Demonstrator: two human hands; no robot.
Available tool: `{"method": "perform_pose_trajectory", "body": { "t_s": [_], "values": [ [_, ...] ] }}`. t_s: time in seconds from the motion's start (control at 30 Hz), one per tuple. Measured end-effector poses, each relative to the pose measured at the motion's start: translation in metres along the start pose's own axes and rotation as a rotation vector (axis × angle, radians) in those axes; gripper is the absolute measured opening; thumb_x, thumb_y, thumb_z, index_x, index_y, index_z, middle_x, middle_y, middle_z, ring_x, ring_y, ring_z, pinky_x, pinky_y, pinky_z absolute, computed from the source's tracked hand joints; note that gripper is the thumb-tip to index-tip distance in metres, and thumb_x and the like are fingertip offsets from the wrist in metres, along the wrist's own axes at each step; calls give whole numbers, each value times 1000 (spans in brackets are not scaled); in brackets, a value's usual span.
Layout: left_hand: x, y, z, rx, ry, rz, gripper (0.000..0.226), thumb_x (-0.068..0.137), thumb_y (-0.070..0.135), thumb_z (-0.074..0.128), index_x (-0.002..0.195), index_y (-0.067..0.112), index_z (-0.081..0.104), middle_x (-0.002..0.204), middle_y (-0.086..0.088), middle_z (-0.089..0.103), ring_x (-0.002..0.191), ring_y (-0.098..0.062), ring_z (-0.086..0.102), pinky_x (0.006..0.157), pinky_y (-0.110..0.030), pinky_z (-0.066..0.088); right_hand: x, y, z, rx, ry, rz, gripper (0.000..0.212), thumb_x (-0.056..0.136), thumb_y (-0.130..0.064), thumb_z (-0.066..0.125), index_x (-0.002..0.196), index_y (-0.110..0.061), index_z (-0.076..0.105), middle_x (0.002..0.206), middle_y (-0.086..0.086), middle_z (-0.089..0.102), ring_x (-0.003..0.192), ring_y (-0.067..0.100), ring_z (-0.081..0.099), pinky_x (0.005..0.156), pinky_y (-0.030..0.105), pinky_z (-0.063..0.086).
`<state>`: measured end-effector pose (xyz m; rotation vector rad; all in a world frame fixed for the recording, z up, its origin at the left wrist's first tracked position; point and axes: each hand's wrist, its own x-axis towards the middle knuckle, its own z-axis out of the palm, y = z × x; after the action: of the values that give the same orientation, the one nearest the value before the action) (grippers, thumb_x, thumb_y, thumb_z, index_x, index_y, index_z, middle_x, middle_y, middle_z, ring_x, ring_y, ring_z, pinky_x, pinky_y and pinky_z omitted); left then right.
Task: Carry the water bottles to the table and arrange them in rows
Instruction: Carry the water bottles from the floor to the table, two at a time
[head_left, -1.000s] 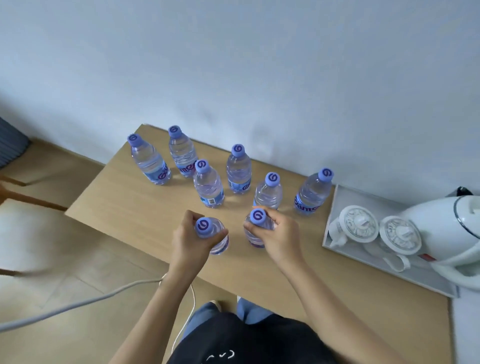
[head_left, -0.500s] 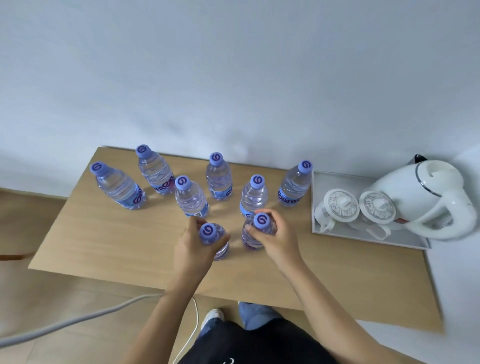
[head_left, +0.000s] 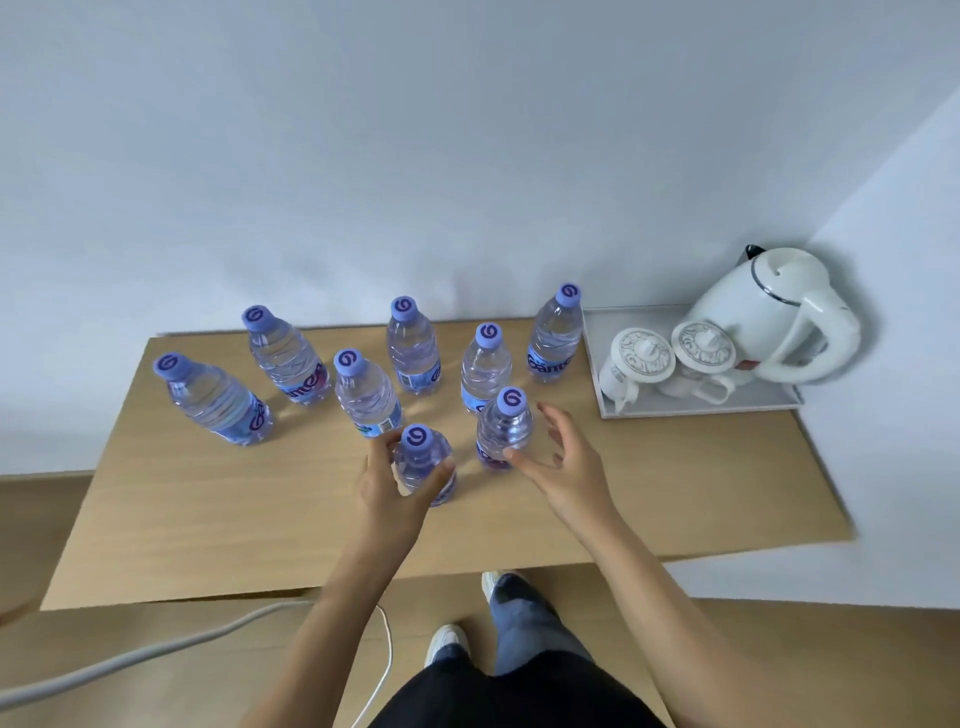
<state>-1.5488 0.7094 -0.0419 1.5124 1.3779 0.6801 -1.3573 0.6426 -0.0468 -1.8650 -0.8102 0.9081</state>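
Several clear water bottles with purple caps stand on the light wooden table (head_left: 208, 519). Three stand along the wall, three in a middle row, two at the front. My left hand (head_left: 395, 488) grips the front left bottle (head_left: 423, 462) around its body. My right hand (head_left: 563, 462) hovers just right of the front right bottle (head_left: 504, 428), fingers spread, thumb near its lower side, not holding it. Both front bottles stand upright on the table.
A white tray (head_left: 696, 408) at the table's right end holds two lidded cups (head_left: 641, 358) and a white kettle (head_left: 779, 312). A grey cable (head_left: 130, 660) and a thin white cord run over the floor. My legs and shoes are below the table's front edge.
My right hand has let go of the front right bottle and opened beside it. My left hand still holds the front left bottle. The camera view has shifted.
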Motion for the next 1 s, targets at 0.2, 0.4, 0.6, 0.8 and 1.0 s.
{"method": "perform_pose_trajectory", "body": {
  "t_s": [0.2,0.4,0.6,0.8,1.0],
  "values": [
    [-29,3,-13,-50,-2,42,53,84,30,74,127,21,45,129,7,51,118,-9,50,95,-36,46,-54,19,-1,78,110,106,63,84,-21,78,139,-25,48,134,-12,50,128,11,47,100,24,38],
    [-63,-9,12,58,-109,32,56,89,26,69,134,13,39,130,6,41,122,-20,48,99,-43,45,-114,49,-29,132,238,195,54,87,-25,75,133,-35,49,138,-11,51,124,7,48,101,25,40],
    [-106,9,73,161,-363,108,53,89,31,68,132,14,43,132,4,47,110,-15,54,87,-32,47,-167,85,-85,232,426,269,54,85,-30,77,132,-36,51,129,-18,53,126,7,49,106,32,44],
    [-172,50,172,189,-585,213,50,91,30,65,133,13,43,131,1,51,107,-14,57,85,-29,46,-228,128,-169,297,599,289,53,84,-28,79,130,-36,53,130,-11,56,120,2,52,89,8,42],
    [-277,87,295,192,-796,248,44,92,29,66,130,16,48,127,2,55,109,-14,59,88,-34,51,-308,184,-283,295,756,339,56,86,-23,76,137,-24,52,133,-6,55,122,10,52,104,31,46]
  ]
}}
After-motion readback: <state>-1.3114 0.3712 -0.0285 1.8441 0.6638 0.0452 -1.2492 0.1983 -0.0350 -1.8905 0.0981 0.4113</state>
